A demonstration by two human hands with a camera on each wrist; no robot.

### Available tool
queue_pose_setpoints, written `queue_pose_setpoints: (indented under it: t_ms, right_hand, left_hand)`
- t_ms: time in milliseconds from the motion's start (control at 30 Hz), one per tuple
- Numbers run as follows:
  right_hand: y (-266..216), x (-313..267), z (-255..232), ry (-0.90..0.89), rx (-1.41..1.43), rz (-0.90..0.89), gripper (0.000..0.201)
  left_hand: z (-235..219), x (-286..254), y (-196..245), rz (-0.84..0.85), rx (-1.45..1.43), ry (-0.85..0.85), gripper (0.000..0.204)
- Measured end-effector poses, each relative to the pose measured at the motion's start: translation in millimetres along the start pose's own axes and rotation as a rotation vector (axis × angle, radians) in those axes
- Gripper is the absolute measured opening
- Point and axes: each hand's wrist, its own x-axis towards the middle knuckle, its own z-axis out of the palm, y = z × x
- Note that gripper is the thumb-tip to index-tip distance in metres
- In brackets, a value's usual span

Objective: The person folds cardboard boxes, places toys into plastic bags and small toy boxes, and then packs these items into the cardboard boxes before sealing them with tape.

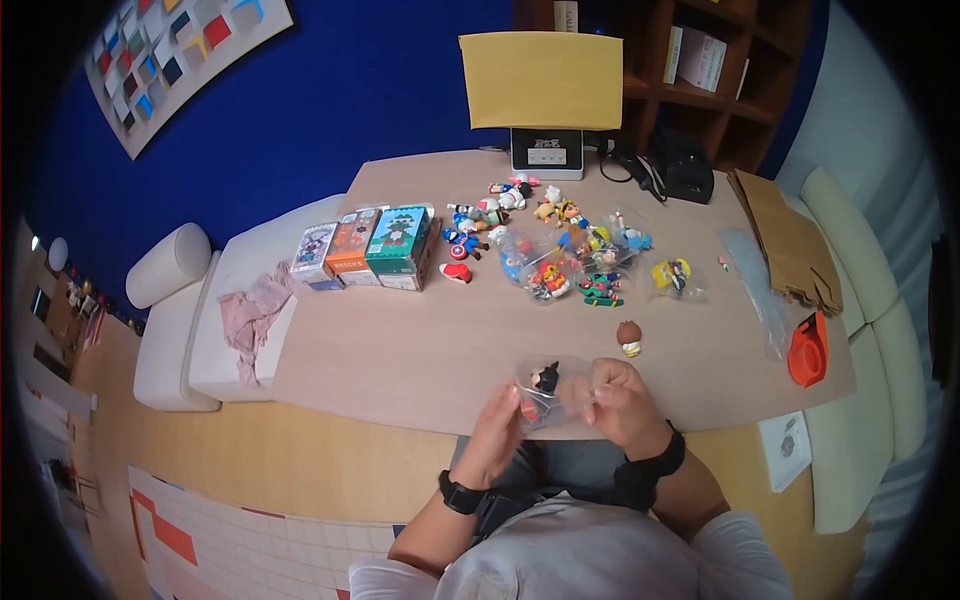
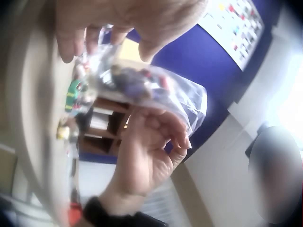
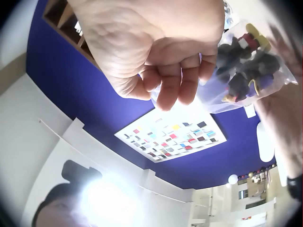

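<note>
A clear plastic bag [image 1: 560, 392] with small toy figures inside is held up between both hands over the near table edge. A black-topped figure [image 1: 545, 377] shows through it, and in the right wrist view the bagged figures [image 3: 246, 66] look dark with red and yellow parts. My left hand [image 1: 492, 432] grips the bag's left side, its thumb on the front. At the opposite side, my right hand [image 1: 628, 405] pinches the bag's edge with curled fingers. Just beyond the hands, a brown-headed figure [image 1: 628, 338] lies loose on the table [image 1: 400, 350].
Several loose and bagged toy figures [image 1: 550, 280] are piled mid-table. Boxes [image 1: 360, 248] stand to their left. At right are an orange-red ring-shaped item [image 1: 808, 350], a flat plastic bag [image 1: 755, 290] and brown paper bags [image 1: 785, 240]. A yellow-topped device [image 1: 545, 80] stands at the back.
</note>
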Motion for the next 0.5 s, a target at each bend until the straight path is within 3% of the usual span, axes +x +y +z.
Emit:
queue_pose_setpoints:
  t_ms: [33,133,233,300,333,400,500]
  right_hand:
    - [-0.7,3.7,-1.0,-0.017,0.063,-0.021,0.017]
    - [-0.7,7.8,-8.6,-0.08,0.084,-0.019,0.016]
    - [-6.4,-2.2,-7.0,0.314,-0.398,0.001,0.016]
    - [-0.3,-15.5,-28.6,0.431,-0.592,-0.009,0.014]
    - [4.3,-24.0,-40.8,0.492,-0.689,-0.012,0.013]
    - [9.4,-42.3,-56.2,0.552,-0.742,0.009,0.012]
    - [18.6,-62.8,-69.7,0.607,-0.813,0.051,0.011]
  left_hand:
    - [4.3,-1.1,0.3,-0.135,-0.128,-0.044,0.037]
    - [-35.5,18.9,-11.7,-0.253,-0.562,-0.357,0.033]
    - [-17.8,30.3,20.7,0.004,-0.28,0.038,0.031]
    - [-37.1,55.5,42.9,0.186,-0.159,0.077,0.027]
    - [-23.2,63.3,59.5,0.317,0.019,0.208,0.019]
    - [-34.4,93.5,90.3,0.499,0.424,0.287,0.008]
    - [-38.7,145.4,127.6,0.723,0.838,0.332,0.015]
